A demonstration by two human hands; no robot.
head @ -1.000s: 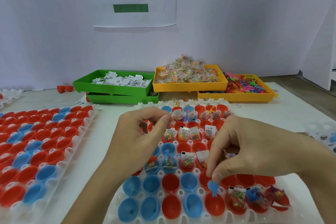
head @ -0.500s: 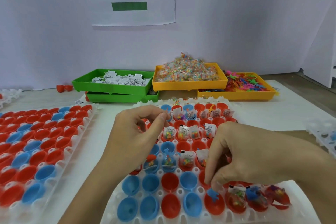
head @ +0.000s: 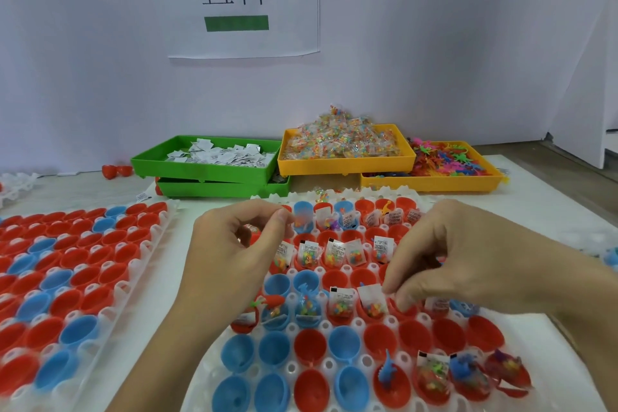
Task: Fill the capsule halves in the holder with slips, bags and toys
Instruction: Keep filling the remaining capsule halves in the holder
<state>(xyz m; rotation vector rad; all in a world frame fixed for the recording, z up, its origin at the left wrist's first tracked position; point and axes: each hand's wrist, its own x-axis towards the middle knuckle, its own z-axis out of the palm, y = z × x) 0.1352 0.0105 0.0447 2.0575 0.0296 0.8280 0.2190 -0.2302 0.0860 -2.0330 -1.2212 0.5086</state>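
**benchwatcher:** White wall (head: 434, 43) at the back with a paper sign (head: 244, 0) taped up, two black characters over a green bar. Below it the worktop (head: 535, 197) carries everything: at its far edge a green tray (head: 200, 167) of paper slips (head: 220, 155), stacked on a second green one, then a yellow tray (head: 344, 165) heaped with small bags (head: 341, 140), then another yellow tray (head: 431, 182) full of bright plastic toys (head: 448, 160).

**capsule_nerd:** And the holder?

**benchwatcher:** White holder (head: 207, 365) sits at the near edge, middle to right, packed with red and blue capsule halves (head: 341, 343). Far and middle rows mostly have a slip and a bag in them; the near-left cups look bare. A blue toy (head: 388, 373) stands in a red half in the nearest row, beside three filled ones. A second rack (head: 157, 237) of red and blue halves runs along the worktop's left side.

**capsule_nerd:** Hands?

**benchwatcher:** Left hand (head: 230, 254) hovers over the holder's left part, fingers curled, thumb and forefinger pressed together (can't make out whether anything's pinched there). Right hand (head: 468, 264) is over the right-middle rows, fingers bent down with the tips at a red half beside a slip-and-bag cup; whether it holds anything can't be told either.
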